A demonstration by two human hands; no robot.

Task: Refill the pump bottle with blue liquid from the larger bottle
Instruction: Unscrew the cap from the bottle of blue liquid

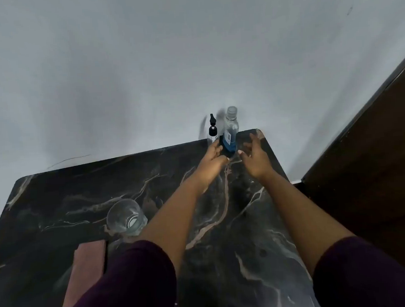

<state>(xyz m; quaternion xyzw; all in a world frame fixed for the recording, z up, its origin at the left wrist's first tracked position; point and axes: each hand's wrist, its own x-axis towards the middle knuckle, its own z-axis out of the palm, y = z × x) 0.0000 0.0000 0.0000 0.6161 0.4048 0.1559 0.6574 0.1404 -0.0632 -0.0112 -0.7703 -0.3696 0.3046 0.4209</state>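
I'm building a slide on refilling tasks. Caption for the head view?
Left hand grips the larger bottle beside the pump bottle; right hand hovers open.

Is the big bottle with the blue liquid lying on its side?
No, the big bottle stands upright at the far edge of the table, beside the pump bottle.

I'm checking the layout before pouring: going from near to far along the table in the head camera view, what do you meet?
Reddish-brown block → clear glass → left hand and right hand, level with each other → larger bottle with blue liquid and, beside it, the pump bottle, at the far edge.
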